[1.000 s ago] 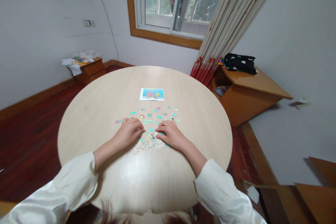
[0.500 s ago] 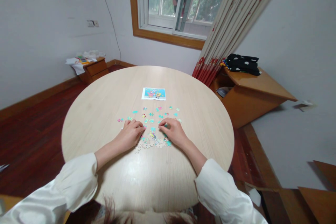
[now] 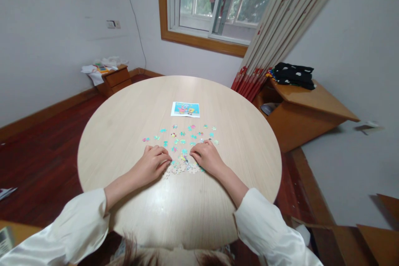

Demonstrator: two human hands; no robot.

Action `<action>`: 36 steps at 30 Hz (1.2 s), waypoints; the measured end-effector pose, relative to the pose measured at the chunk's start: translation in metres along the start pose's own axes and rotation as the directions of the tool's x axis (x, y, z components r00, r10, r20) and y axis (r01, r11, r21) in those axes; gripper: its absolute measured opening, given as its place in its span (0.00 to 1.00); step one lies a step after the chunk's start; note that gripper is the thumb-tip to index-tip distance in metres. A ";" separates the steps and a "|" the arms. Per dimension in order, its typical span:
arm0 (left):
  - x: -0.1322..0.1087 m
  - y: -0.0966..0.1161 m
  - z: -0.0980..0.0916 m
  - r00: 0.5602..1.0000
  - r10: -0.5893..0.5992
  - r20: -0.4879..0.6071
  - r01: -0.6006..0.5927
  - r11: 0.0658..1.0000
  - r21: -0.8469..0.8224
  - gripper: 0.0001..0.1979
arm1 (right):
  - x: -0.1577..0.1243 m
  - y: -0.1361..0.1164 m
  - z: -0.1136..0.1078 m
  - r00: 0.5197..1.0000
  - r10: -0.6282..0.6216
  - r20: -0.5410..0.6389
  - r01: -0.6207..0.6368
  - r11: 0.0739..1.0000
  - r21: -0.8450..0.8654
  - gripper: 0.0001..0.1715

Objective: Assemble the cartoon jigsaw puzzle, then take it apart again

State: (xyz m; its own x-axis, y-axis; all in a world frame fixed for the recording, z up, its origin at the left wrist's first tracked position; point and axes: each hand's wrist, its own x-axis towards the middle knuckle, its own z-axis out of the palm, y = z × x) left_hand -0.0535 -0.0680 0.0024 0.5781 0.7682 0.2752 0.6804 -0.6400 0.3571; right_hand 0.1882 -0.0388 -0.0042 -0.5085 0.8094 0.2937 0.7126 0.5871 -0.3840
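Observation:
Small jigsaw pieces lie on a round pale wooden table [image 3: 156, 212]. Colourful face-up pieces, such as a teal piece [image 3: 165, 144] and a pink-and-teal piece [image 3: 174, 149], are spread out singly. Nearer to me is a heap of jigsaw pieces [image 3: 178, 168], many with pale backs up. My left hand [image 3: 154, 161] is closed at the heap's left edge, fingertips pinched beside a teal piece. On the other side my right hand [image 3: 208, 157] rests with fingers curled together at the heap's upper right. Whatever either pinch holds is too small or hidden to make out.
A picture sheet [image 3: 185, 109] with two cartoon figures lies beyond the pieces. Past the table stand a small drawer cabinet [image 3: 116, 79] on the left and a tilted wooden cabinet [image 3: 311, 112] with dark cloth [image 3: 294, 75] on the right. A curtain [image 3: 264, 41] hangs by the window.
My left hand has drawn back from the pink-and-teal piece, which now lies uncovered, and moved towards the heap. My right hand stays nearly in place. The view has shifted slightly.

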 end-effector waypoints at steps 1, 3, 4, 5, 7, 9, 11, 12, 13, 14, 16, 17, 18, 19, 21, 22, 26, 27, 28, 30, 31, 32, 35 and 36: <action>-0.002 0.002 0.001 1.000 -0.001 0.008 0.001 1.000 -0.002 0.09 | -0.001 0.000 0.000 1.000 -0.014 -0.023 0.014 1.000 -0.002 0.07; -0.006 0.006 0.002 1.000 0.000 0.030 0.000 1.000 0.001 0.08 | -0.002 -0.001 0.000 0.996 -0.040 -0.083 0.040 0.999 -0.006 0.06; -0.008 0.008 0.003 0.999 0.001 0.041 -0.001 1.000 0.004 0.09 | -0.003 -0.003 0.001 0.993 -0.050 -0.111 0.050 0.999 -0.007 0.06; -0.011 0.009 0.004 0.999 0.002 0.051 -0.003 1.000 0.008 0.09 | -0.004 -0.005 0.001 0.989 -0.061 -0.133 0.061 0.998 -0.007 0.05; -0.015 0.012 0.006 0.998 -0.006 0.061 0.005 1.000 0.013 0.10 | -0.006 -0.010 0.002 0.985 -0.094 -0.144 0.095 0.995 0.002 0.04; -0.019 0.013 0.008 0.998 -0.022 0.062 0.021 1.000 0.018 0.10 | -0.007 -0.016 0.004 0.984 -0.138 -0.113 0.141 0.990 0.018 0.03; -0.023 0.014 0.009 0.998 -0.036 0.056 0.035 0.999 0.023 0.10 | -0.009 -0.021 0.006 0.983 -0.172 -0.067 0.175 0.984 0.029 0.04; -0.024 0.015 0.010 0.998 -0.040 0.048 0.039 0.999 0.026 0.09 | -0.010 -0.023 0.008 0.982 -0.181 -0.047 0.183 0.983 0.031 0.05; -0.026 0.015 0.011 0.998 -0.043 0.037 0.042 0.999 0.028 0.09 | -0.011 -0.024 0.009 0.982 -0.184 -0.033 0.185 0.982 0.032 0.05; -0.026 0.016 0.012 0.999 -0.047 0.023 0.046 0.998 0.031 0.08 | -0.011 -0.026 0.010 0.983 -0.182 -0.023 0.182 0.983 0.033 0.06; -0.027 0.017 0.013 0.999 -0.049 -0.005 0.050 0.998 0.038 0.08 | -0.012 -0.027 0.011 0.985 -0.170 -0.010 0.171 0.985 0.032 0.07; -0.028 0.018 0.013 0.999 -0.047 -0.018 0.048 0.998 0.041 0.07 | -0.013 -0.028 0.011 0.987 -0.163 -0.005 0.163 0.986 0.033 0.07; -0.028 0.018 0.014 0.999 -0.043 -0.030 0.044 0.998 0.044 0.07 | -0.013 -0.028 0.010 0.988 -0.157 0.000 0.157 0.987 0.033 0.07; -0.027 0.018 0.014 0.998 -0.037 -0.040 0.039 0.998 0.046 0.07 | -0.013 -0.028 0.010 0.988 -0.153 0.005 0.153 0.988 0.033 0.07; -0.027 0.019 0.014 0.998 -0.026 -0.058 0.029 0.999 0.039 0.07 | -0.013 -0.028 0.009 0.989 -0.149 0.011 0.149 0.988 0.033 0.07; -0.027 0.019 0.014 0.998 -0.023 -0.067 0.025 0.999 0.030 0.08 | -0.013 -0.028 0.009 0.989 -0.147 0.013 0.147 0.989 0.032 0.07; -0.027 0.018 0.015 0.995 -0.032 -0.094 0.029 0.999 -0.027 0.09 | -0.012 -0.028 0.009 0.990 -0.139 0.017 0.138 0.990 0.028 0.07; -0.027 0.017 0.015 0.995 -0.042 -0.092 0.038 0.999 -0.039 0.09 | -0.011 -0.029 0.009 0.990 -0.138 0.018 0.138 0.990 0.028 0.07; -0.027 0.016 0.014 0.995 -0.054 -0.088 0.050 0.998 -0.047 0.10 | -0.011 -0.029 0.009 0.990 -0.139 0.019 0.139 0.990 0.025 0.07; -0.026 0.012 0.014 0.994 -0.078 -0.080 0.073 0.996 -0.060 0.12 | -0.009 -0.031 0.010 0.989 -0.147 0.024 0.147 0.989 0.010 0.08; -0.024 0.009 0.013 0.993 -0.087 -0.077 0.082 0.994 -0.068 0.12 | -0.009 -0.032 0.010 0.987 -0.155 0.029 0.155 0.988 -0.003 0.08; -0.022 0.006 0.012 0.992 -0.098 -0.079 0.092 0.993 -0.080 0.12 | -0.008 -0.032 0.010 0.986 -0.166 0.033 0.166 0.986 -0.019 0.09; -0.011 -0.005 0.005 0.978 -0.179 -0.103 0.166 0.978 -0.127 0.11 | -0.007 -0.034 0.009 0.979 -0.202 0.041 0.204 0.977 -0.066 0.11; -0.006 -0.009 0.002 0.966 -0.229 -0.117 0.211 0.967 -0.144 0.11 | -0.007 -0.035 0.009 0.977 -0.211 0.041 0.214 0.974 -0.078 0.12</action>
State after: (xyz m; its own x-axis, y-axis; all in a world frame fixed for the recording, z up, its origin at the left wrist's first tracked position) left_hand -0.0618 -0.0671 -0.0040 0.3503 0.8911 0.2886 0.7149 -0.4535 0.5323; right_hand 0.1630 -0.0651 -0.0009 -0.6672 0.6668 0.3320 0.6225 0.7439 -0.2432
